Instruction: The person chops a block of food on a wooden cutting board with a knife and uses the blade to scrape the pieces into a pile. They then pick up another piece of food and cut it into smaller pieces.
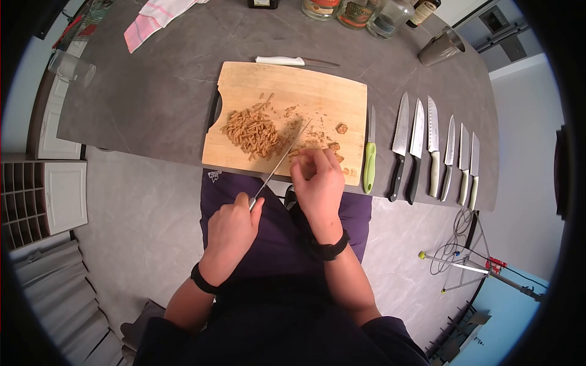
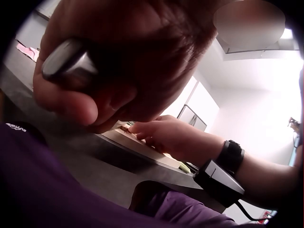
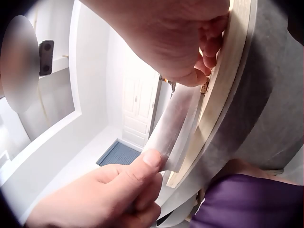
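My left hand [image 1: 232, 229] grips the handle of a broad-bladed knife [image 1: 282, 160], its thumb along the blade's base. The blade slants over the wooden cutting board [image 1: 293, 79]. Right of the blade, my right hand [image 1: 320, 183] has its fingers curled down at the board's near edge, pinching a small brown food piece [image 3: 204, 88] right by the blade; the fingers partly hide it. A heap of brown chopped strips [image 1: 250, 133] lies left of the blade. Crumbs and a few brown chunks [image 1: 342, 128] lie to the right.
A white-handled knife [image 1: 281, 60] lies behind the board, and a green-handled knife [image 1: 370, 160] along its right side. Several more knives [image 1: 434, 146] line up farther right. Bottles [image 1: 354, 12], a metal cup [image 1: 441, 47] and a pink-striped cloth [image 1: 155, 21] are at the back.
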A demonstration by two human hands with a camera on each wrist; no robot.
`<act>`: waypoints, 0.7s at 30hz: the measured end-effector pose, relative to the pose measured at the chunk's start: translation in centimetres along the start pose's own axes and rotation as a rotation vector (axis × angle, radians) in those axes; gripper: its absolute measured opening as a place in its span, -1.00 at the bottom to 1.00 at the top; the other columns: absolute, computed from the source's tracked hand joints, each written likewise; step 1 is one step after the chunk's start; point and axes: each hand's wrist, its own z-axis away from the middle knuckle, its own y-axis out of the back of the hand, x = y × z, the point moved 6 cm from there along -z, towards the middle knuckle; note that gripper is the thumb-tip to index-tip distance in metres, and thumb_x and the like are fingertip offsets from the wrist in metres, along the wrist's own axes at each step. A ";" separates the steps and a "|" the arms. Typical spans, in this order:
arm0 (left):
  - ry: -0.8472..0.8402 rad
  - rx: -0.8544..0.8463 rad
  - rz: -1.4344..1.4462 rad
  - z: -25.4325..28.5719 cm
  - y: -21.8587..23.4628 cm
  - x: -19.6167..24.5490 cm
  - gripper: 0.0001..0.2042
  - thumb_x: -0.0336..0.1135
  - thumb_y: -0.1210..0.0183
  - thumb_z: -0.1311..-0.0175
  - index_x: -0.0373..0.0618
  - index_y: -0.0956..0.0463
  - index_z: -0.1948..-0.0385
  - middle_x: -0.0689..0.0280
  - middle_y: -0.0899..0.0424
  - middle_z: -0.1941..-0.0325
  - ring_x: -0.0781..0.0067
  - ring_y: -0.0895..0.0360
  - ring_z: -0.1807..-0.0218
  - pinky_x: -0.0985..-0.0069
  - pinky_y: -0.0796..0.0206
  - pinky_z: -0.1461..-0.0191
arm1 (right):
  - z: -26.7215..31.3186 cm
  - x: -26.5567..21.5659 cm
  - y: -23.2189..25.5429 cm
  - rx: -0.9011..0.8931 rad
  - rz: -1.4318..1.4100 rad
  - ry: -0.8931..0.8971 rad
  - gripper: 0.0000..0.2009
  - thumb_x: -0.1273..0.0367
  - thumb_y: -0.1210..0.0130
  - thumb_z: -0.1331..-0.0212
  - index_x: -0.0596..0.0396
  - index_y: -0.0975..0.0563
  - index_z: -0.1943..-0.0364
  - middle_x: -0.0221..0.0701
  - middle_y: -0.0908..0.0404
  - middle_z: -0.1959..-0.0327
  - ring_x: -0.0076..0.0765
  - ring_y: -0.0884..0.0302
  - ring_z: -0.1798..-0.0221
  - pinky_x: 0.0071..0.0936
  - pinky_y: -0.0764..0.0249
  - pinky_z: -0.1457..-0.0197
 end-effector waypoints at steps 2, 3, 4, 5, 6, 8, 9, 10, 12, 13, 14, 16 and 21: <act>-0.009 0.006 0.012 0.1 0.0 0.0 -0.57 -0.03 -0.23 -0.65 -0.19 -0.51 0.40 -0.03 -0.67 0.62 -0.24 -0.72 0.50 0.00 -0.56 0.46 | 0.0 -0.5 0.1 0.019 0.035 0.042 -0.82 0.38 -0.49 -0.23 0.12 -0.75 0.15 -0.28 -0.64 0.31 -0.06 -0.69 0.24 -0.10 -0.62 0.11; -0.013 0.003 0.017 0.1 0.0 0.0 -0.57 -0.03 -0.23 -0.65 -0.19 -0.52 0.39 -0.03 -0.67 0.62 -0.23 -0.72 0.50 0.00 -0.56 0.46 | 0.0 -0.4 0.1 0.021 0.043 0.047 -0.81 0.38 -0.50 -0.23 0.12 -0.76 0.14 -0.28 -0.66 0.30 -0.09 -0.71 0.24 -0.15 -0.64 0.14; -0.018 0.001 0.021 0.2 0.1 0.0 -0.58 -0.03 -0.24 -0.65 -0.18 -0.52 0.39 -0.02 -0.67 0.62 -0.23 -0.72 0.50 0.00 -0.56 0.47 | 0.0 -0.1 0.0 0.023 0.053 0.051 -0.80 0.39 -0.51 -0.23 0.12 -0.76 0.12 -0.28 -0.67 0.28 -0.13 -0.72 0.25 -0.20 -0.65 0.17; -0.021 -0.002 0.025 0.4 0.2 0.0 -0.58 -0.03 -0.24 -0.65 -0.18 -0.52 0.39 -0.02 -0.66 0.63 -0.23 -0.72 0.50 0.01 -0.56 0.47 | 0.0 0.0 -0.1 0.024 0.061 0.055 -0.79 0.39 -0.52 -0.23 0.11 -0.76 0.10 -0.28 -0.68 0.27 -0.16 -0.74 0.25 -0.25 -0.66 0.19; -0.028 -0.001 0.026 0.5 0.2 -0.1 -0.58 -0.03 -0.25 -0.64 -0.18 -0.52 0.39 -0.02 -0.66 0.63 -0.22 -0.72 0.51 0.01 -0.56 0.47 | 0.1 0.1 -0.1 0.027 0.056 0.055 -0.78 0.39 -0.52 -0.23 0.12 -0.77 0.10 -0.28 -0.68 0.27 -0.16 -0.73 0.25 -0.25 -0.66 0.19; -0.039 0.004 0.029 0.6 0.2 -0.3 -0.59 -0.03 -0.26 -0.64 -0.17 -0.52 0.39 -0.01 -0.66 0.64 -0.21 -0.72 0.51 0.02 -0.55 0.48 | 0.1 0.2 -0.1 0.032 0.044 0.059 -0.78 0.39 -0.52 -0.23 0.12 -0.77 0.09 -0.28 -0.68 0.27 -0.16 -0.73 0.26 -0.25 -0.66 0.19; -0.043 0.000 0.023 0.6 0.2 -0.4 -0.59 -0.03 -0.26 -0.63 -0.17 -0.52 0.39 -0.01 -0.66 0.64 -0.21 -0.72 0.51 0.02 -0.55 0.48 | 0.1 0.2 -0.2 0.029 0.028 0.043 -0.79 0.39 -0.51 -0.23 0.12 -0.77 0.10 -0.28 -0.67 0.27 -0.12 -0.72 0.25 -0.20 -0.65 0.16; -0.046 -0.004 0.018 0.7 0.2 -0.5 -0.59 -0.03 -0.26 -0.63 -0.17 -0.53 0.39 0.00 -0.66 0.64 -0.20 -0.72 0.51 0.02 -0.56 0.48 | 0.2 0.2 -0.2 0.025 0.012 0.027 -0.80 0.39 -0.50 -0.23 0.12 -0.77 0.12 -0.27 -0.66 0.26 -0.08 -0.70 0.23 -0.16 -0.64 0.13; -0.049 -0.009 0.007 0.8 0.1 -0.6 -0.59 -0.03 -0.26 -0.63 -0.16 -0.53 0.38 0.00 -0.66 0.64 -0.20 -0.72 0.52 0.03 -0.56 0.48 | 0.3 0.1 -0.1 0.013 -0.016 -0.009 -0.81 0.39 -0.49 -0.23 0.12 -0.77 0.13 -0.27 -0.65 0.26 -0.04 -0.69 0.22 -0.11 -0.62 0.10; -0.048 -0.011 0.002 0.8 0.1 -0.7 -0.59 -0.02 -0.26 -0.63 -0.16 -0.53 0.38 0.00 -0.66 0.64 -0.20 -0.72 0.52 0.03 -0.56 0.48 | 0.3 0.0 0.0 0.006 -0.027 -0.028 -0.81 0.39 -0.49 -0.23 0.12 -0.77 0.13 -0.27 -0.65 0.26 -0.04 -0.69 0.22 -0.11 -0.62 0.10; -0.048 -0.012 -0.003 0.8 0.0 -0.7 -0.59 -0.02 -0.26 -0.63 -0.16 -0.53 0.38 0.01 -0.66 0.64 -0.19 -0.72 0.52 0.04 -0.56 0.48 | 0.2 0.0 0.0 -0.001 -0.038 -0.048 -0.81 0.39 -0.49 -0.23 0.12 -0.78 0.13 -0.28 -0.65 0.26 -0.04 -0.69 0.22 -0.12 -0.62 0.10; -0.044 -0.020 -0.005 0.9 0.0 -0.7 -0.59 -0.02 -0.26 -0.63 -0.16 -0.53 0.38 0.00 -0.67 0.63 -0.19 -0.72 0.51 0.04 -0.56 0.48 | 0.2 0.1 -0.1 0.012 -0.003 -0.012 -0.82 0.39 -0.48 -0.23 0.12 -0.78 0.13 -0.28 -0.66 0.26 -0.04 -0.69 0.22 -0.11 -0.62 0.10; -0.038 -0.040 -0.022 0.6 0.1 -0.1 -0.58 -0.03 -0.25 -0.64 -0.19 -0.53 0.38 -0.03 -0.67 0.61 -0.19 -0.73 0.50 0.04 -0.57 0.47 | 0.0 -0.1 -0.2 -0.008 0.042 0.025 -0.82 0.39 -0.48 -0.22 0.12 -0.78 0.14 -0.26 -0.66 0.27 0.01 -0.69 0.22 -0.08 -0.61 0.09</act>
